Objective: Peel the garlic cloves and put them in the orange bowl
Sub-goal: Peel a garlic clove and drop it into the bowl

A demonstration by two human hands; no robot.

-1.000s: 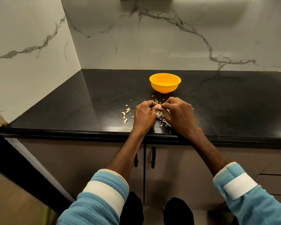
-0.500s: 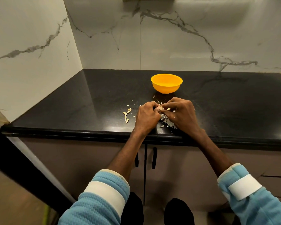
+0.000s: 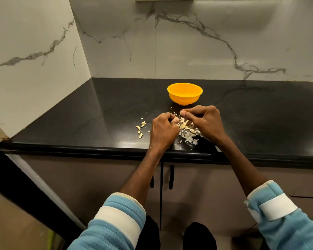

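Note:
The orange bowl stands on the black counter, just beyond my hands. My left hand is curled into a fist around a garlic clove that is mostly hidden by the fingers. A short gap to the right, my right hand pinches thumb and forefinger on a small pale bit of garlic skin near the bowl's foot. Between and below the hands lies a pile of garlic peels. I cannot see into the bowl.
A few loose garlic bits lie left of my left hand. The counter's front edge runs under my wrists, with cabinet doors and handles below. Marble walls close the left side and the back.
My hands, which were pressed together on the clove, have drawn apart. The right hand has moved up and right towards the bowl with its fingertips pinched.

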